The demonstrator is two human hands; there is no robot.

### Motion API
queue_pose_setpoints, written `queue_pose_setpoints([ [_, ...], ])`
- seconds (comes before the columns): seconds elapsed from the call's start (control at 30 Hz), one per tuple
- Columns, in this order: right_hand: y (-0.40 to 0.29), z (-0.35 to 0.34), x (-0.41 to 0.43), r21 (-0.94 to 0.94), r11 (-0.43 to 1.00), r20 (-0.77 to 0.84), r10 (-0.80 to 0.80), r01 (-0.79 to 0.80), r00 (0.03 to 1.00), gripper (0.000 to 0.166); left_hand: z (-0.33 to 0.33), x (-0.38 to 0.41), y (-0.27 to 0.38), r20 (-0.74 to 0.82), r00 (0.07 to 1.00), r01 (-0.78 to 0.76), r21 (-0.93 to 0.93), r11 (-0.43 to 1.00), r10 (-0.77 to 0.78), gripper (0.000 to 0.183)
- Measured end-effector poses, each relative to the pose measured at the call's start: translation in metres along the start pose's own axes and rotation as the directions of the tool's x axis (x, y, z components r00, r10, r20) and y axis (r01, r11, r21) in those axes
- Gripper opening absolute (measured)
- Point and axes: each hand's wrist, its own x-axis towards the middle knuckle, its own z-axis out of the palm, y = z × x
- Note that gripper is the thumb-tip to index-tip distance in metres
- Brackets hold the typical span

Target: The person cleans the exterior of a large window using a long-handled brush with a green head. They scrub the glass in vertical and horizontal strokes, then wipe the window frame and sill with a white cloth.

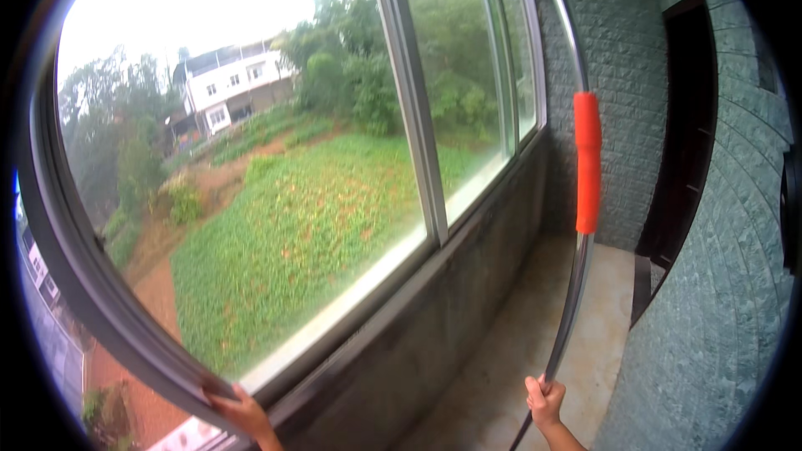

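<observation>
Low in the view, my right hand [545, 399] is closed around a long metal pole [569, 319], which looks bent by the lens. The pole rises steeply past the top of the picture, and its lower end runs out of view below. Partway up it sits an orange-red grip sleeve [588, 163]. At bottom left, my left hand [244, 414] grips the upright metal window frame [135, 338], fingers on its edge and thumb towards the glass; the fingertips are hard to make out. A large window pane [276, 200] stands before me.
Below the window runs a dark low wall [426, 338] with a sill [376, 332]. A pale floor strip [501, 351] leads to a grey brick-textured wall [614, 62] and a dark doorway [683, 131]. A textured green-grey wall [714, 288] borders the right. Outside lies a green field [294, 238].
</observation>
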Motion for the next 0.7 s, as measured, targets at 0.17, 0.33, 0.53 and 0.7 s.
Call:
queue_pose_setpoints([
  [0.17,0.015,0.000,0.048,-0.019,0.997,-0.075,-0.072,0.071,0.995,0.051,-0.001,0.006,0.031,-0.278,0.935,-0.156,0.230,0.960,0.219,0.020],
  [0.33,0.016,-0.004,0.088,0.094,0.995,-0.027,-0.017,0.020,0.999,0.051,0.028,0.000,-0.024,0.001,0.995,0.101,0.105,0.989,-0.101,0.065],
  [0.53,0.029,-0.035,0.133,0.151,0.986,-0.011,-0.067,0.068,0.998,0.045,0.028,0.009,-0.013,0.039,0.965,0.263,-0.079,0.962,-0.260,0.061],
  [0.7,0.047,-0.072,0.145,-0.045,0.998,-0.039,-0.039,0.037,0.998,0.045,0.023,0.011,-0.017,0.118,0.943,0.319,-0.063,0.946,-0.310,0.064],
])
